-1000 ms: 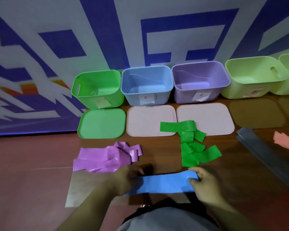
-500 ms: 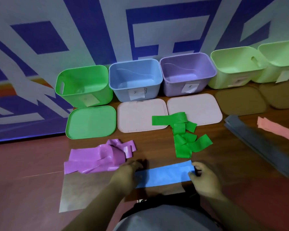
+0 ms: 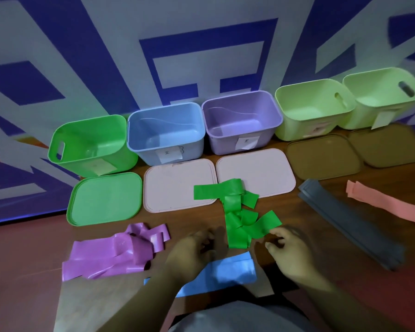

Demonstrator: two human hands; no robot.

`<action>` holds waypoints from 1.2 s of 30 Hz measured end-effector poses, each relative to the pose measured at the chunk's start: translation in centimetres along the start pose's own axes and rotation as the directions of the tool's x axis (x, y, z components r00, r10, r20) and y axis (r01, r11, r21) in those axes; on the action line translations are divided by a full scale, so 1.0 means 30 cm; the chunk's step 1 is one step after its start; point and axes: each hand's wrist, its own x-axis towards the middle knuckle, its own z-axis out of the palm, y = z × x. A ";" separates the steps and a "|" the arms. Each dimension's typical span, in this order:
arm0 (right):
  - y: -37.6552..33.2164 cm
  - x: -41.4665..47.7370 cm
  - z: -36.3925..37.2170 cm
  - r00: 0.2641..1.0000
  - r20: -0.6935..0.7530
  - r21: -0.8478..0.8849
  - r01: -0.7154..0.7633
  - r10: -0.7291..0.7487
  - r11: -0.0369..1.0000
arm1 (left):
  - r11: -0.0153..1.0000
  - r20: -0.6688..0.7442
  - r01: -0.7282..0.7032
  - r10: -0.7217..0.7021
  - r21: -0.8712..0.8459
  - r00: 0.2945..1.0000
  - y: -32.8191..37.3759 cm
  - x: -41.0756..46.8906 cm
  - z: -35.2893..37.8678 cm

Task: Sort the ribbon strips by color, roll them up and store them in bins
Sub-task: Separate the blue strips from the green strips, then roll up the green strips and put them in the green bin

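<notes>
Blue strip (image 3: 225,271) flat on the table (image 3: 294,208), left hand (image 3: 189,254) over one end, too blurry to tell its grip, right hand (image 3: 290,256) beside it, fingers loose, holding nothing, green strips (image 3: 235,212) just behind.

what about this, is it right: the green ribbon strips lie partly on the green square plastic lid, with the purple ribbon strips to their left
No: in the head view the green ribbon strips lie partly on the pale pink square plastic lids, not the green square plastic lid; the purple ribbon strips are to their left.
</notes>
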 end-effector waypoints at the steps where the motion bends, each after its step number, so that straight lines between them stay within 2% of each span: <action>1: 0.003 0.024 -0.019 1.000 -0.004 -0.005 -0.001 0.001 1.000 | 1.000 0.000 -0.017 0.017 0.006 1.000 0.025 0.023 0.002; 8: 0.029 0.173 -0.115 1.000 0.008 -0.033 -0.017 0.017 0.999 | 0.999 0.011 -0.035 0.035 0.018 0.999 0.145 0.195 0.053; 14: 0.068 0.272 -0.100 0.991 0.100 -0.142 -0.071 0.086 0.987 | 0.997 0.032 -0.072 0.071 0.027 0.997 0.205 0.300 0.071; 21: 0.082 0.306 -0.047 0.997 0.010 -0.165 -0.068 0.070 0.984 | 0.996 0.016 -0.088 0.088 0.013 0.996 0.213 0.336 0.055; 27: 0.054 0.279 -0.032 0.998 -0.042 -0.181 -0.063 0.056 0.981 | 0.993 -0.035 -0.082 0.079 -0.081 0.996 0.194 0.257 0.020; 29: 0.024 0.259 -0.043 1.000 -0.026 -0.140 -0.017 0.014 0.990 | 0.990 -0.063 -0.081 0.074 -0.119 0.995 0.191 0.227 0.001; 32: -0.050 0.206 -0.079 0.990 0.031 -0.028 0.138 -0.137 0.990 | 0.978 -0.126 -0.080 0.056 -0.194 0.990 0.201 0.186 -0.032; 36: -0.190 0.117 -0.166 0.931 0.103 0.113 0.340 -0.351 0.934 | 0.912 -0.151 -0.095 0.037 -0.400 0.988 0.235 0.142 -0.082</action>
